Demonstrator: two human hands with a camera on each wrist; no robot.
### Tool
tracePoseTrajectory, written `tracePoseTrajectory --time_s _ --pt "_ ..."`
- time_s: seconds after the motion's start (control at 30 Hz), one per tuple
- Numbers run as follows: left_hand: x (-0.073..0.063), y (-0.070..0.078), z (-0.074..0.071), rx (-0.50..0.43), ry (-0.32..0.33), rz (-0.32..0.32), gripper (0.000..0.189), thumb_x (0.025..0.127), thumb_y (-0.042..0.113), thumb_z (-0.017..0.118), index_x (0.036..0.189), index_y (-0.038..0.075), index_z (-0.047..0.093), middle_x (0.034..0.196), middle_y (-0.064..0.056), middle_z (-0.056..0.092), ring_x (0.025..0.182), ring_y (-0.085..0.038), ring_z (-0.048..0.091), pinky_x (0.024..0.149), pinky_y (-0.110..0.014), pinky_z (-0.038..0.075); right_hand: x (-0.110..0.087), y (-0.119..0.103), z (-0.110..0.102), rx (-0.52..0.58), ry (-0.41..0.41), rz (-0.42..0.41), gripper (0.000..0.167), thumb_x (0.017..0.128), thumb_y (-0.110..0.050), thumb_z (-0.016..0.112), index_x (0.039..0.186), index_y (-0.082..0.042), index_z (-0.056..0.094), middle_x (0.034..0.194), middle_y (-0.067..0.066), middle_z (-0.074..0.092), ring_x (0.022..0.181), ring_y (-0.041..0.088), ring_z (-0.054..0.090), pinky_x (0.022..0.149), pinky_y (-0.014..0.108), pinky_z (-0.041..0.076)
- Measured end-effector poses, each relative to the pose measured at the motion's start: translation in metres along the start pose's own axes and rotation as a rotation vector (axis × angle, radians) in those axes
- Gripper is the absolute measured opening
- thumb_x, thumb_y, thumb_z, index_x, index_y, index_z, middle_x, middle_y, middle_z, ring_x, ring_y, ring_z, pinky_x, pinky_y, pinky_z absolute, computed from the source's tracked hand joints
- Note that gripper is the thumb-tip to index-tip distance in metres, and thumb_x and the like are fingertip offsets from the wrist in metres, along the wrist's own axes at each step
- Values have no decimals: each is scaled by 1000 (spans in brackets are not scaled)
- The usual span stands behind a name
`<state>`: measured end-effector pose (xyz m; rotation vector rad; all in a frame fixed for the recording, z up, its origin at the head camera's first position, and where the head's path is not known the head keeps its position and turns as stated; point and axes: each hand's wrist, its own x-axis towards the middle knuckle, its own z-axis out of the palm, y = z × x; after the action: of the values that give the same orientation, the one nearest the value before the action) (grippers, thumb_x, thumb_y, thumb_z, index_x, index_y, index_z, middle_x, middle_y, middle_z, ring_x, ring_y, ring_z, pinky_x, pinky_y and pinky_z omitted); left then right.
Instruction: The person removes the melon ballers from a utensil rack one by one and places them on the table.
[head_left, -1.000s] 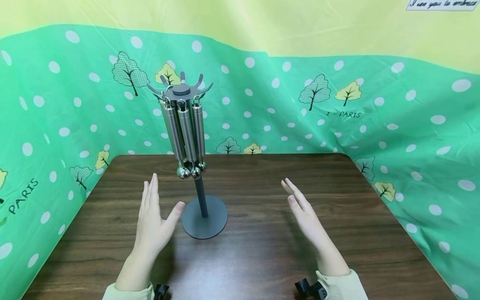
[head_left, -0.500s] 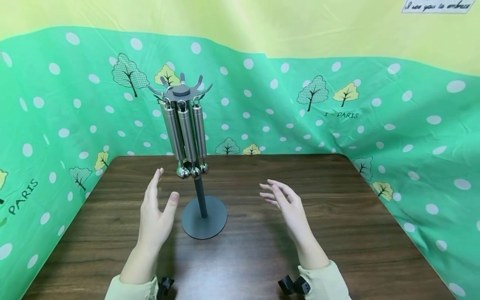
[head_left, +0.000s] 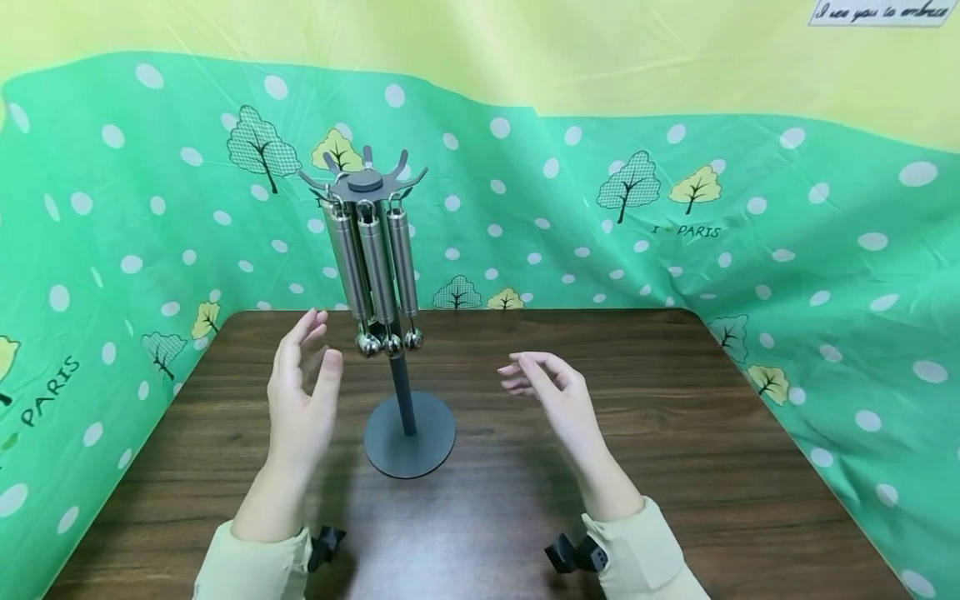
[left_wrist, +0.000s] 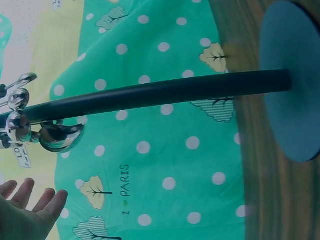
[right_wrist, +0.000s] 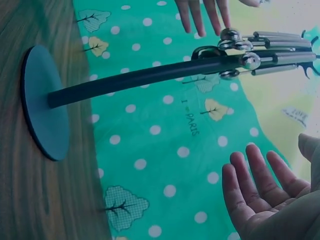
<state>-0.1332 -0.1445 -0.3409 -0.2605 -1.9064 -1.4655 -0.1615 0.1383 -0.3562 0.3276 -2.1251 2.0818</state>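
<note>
A dark grey utensil stand (head_left: 401, 396) stands upright left of the table's middle. From its claw-like top rack (head_left: 365, 183) hang several steel-handled utensils (head_left: 380, 271). Shiny rounded ends show at the bottom; in the left wrist view one is a ladle-like bowl (left_wrist: 61, 138). My left hand (head_left: 298, 404) is raised just left of the stand, apart from it, palm facing inward, thumb up and fingers slightly bent. To the right of the stand, farther off, hovers my right hand (head_left: 561, 400), its fingers loosely bent toward the stand. Neither hand holds anything.
The stand's round base (head_left: 420, 462) rests on a dark brown wood table (head_left: 487, 517). Behind and along both sides hangs a green and yellow cloth (head_left: 525, 175) printed with dots and trees. A small black camera (head_left: 576, 554) sits at each cuff.
My right hand has moved left toward the stand, with its fingers bending. My left hand has risen a little and its fingers have curved slightly. The stand has not moved.
</note>
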Motion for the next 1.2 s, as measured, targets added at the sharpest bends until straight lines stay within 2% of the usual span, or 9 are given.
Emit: tracePoseTrajectory --time_s 0.17,0.27,0.43,0.7,0.9,1.07,1.2 --pt "10 6 1 2 8 26 45 101 12 53 145 5 46 139 -14 54 125 -8 51 104 -15 40 5 -6 3 -7 -38 -44 25 102 -12 54 115 7 63 90 -1 76 80 16 73 80 39 59" --pt "14 10 2 6 7 40 44 102 15 53 144 6 48 139 -14 54 125 -10 52 104 -17 40 8 -10 5 -9 -56 -64 25 102 -11 53 115 8 63 90 -2 76 79 15 73 79 37 59" --pt "22 14 3 4 1 63 43 102 17 54 143 5 49 140 -13 53 125 -6 50 103 -17 41 14 -17 7 -21 -75 -69 26 102 -13 54 115 7 64 91 4 76 79 15 73 78 34 59" --pt "35 26 5 0 5 103 45 102 20 55 144 6 48 140 -13 53 126 -8 48 101 -17 42 22 -31 13 -33 -116 -73 26 101 -19 57 115 1 66 94 7 75 87 34 72 81 37 59" --pt "46 35 3 22 10 111 49 102 28 55 145 7 46 142 -11 52 127 -10 48 102 -18 42 29 -42 19 -36 -132 -84 24 101 -18 58 113 1 66 95 13 75 85 28 72 82 39 59" --pt "57 43 1 40 10 138 54 101 37 55 146 9 46 143 -9 51 127 -10 48 103 -19 42 32 -51 25 -30 -153 -100 24 100 -18 58 112 1 67 92 6 75 86 31 71 82 39 59" --pt "66 48 -1 47 10 175 60 99 45 55 147 9 45 143 -8 50 128 -13 49 104 -21 43 35 -56 28 -18 -167 -138 24 100 -16 58 110 3 67 92 6 74 86 33 71 83 42 58"
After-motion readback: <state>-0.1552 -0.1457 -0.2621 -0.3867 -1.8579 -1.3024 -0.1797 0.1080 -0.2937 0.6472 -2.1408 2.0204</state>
